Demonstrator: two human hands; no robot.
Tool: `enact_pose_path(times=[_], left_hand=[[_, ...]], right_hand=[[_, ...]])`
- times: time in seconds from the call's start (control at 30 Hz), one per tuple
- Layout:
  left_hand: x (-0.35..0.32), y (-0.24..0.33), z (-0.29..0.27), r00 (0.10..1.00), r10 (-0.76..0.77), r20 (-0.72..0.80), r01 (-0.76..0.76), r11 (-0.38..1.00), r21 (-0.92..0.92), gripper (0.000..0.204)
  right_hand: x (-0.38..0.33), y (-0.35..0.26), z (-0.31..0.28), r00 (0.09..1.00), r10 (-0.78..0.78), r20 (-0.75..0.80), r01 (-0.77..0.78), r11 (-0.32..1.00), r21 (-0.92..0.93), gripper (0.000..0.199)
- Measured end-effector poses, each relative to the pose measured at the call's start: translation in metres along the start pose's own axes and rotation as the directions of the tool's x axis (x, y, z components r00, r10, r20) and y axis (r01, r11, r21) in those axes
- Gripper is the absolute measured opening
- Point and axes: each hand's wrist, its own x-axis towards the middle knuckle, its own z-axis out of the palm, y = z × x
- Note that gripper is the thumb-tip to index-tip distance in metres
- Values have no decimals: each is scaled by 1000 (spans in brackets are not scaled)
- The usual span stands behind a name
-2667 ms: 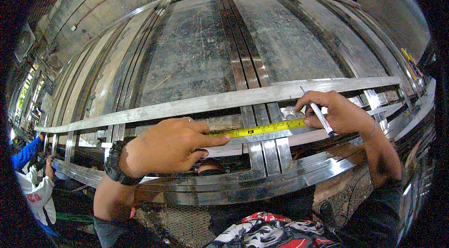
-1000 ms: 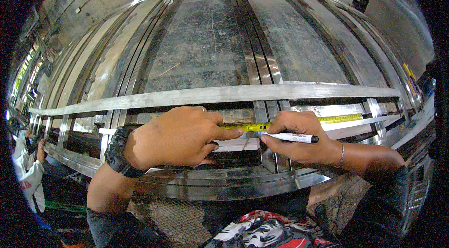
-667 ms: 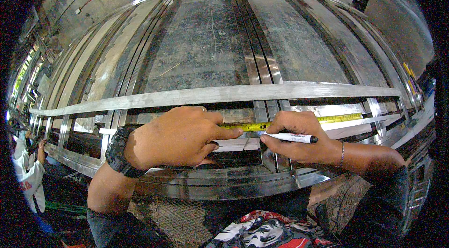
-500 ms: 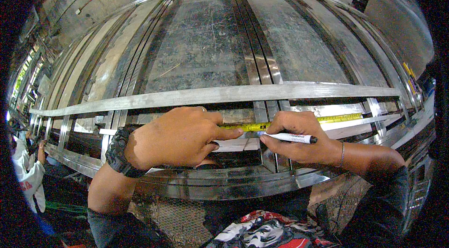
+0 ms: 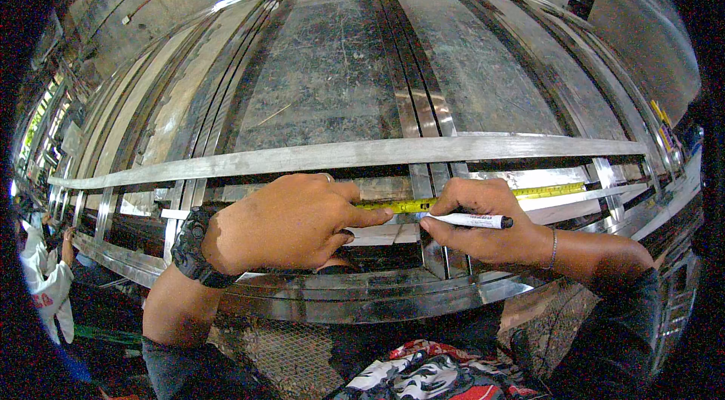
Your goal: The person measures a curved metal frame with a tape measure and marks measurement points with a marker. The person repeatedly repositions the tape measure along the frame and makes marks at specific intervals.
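In the head view, a yellow tape measure [image 5: 468,198] is stretched along a metal frame [image 5: 340,151], just below its long cross bar [image 5: 529,148]. The left hand [image 5: 283,223] is closed over the tape's left part, the forefinger pressed flat on it. The right hand [image 5: 483,223], just right of the left hand, is closed around a white marker pen [image 5: 472,220], held level just below the tape. A black wristwatch [image 5: 192,245] is worn on the left wrist.
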Motion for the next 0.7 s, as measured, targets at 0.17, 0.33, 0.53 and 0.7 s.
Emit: enact_pose_path(times=[0.17, 0.33, 0.53, 0.7], left_hand=[[0, 1, -2, 1000, -8, 21, 8, 1000, -20, 59], [1, -2, -2, 998, -16, 58, 17, 1000, -5, 54], [4, -2, -3, 999, 17, 30, -16, 1000, -24, 55], [1, -2, -3, 999, 2, 32, -1, 999, -38, 58]], right_hand=[[0, 0, 1, 999, -19, -42, 21, 999, 46, 16], [5, -5, -15, 951, -45, -306, 20, 996, -85, 19], [5, 10, -56, 893, -236, -383, 118, 944, -307, 23], [3, 0, -94, 929, -294, -224, 116, 806, -581, 20]])
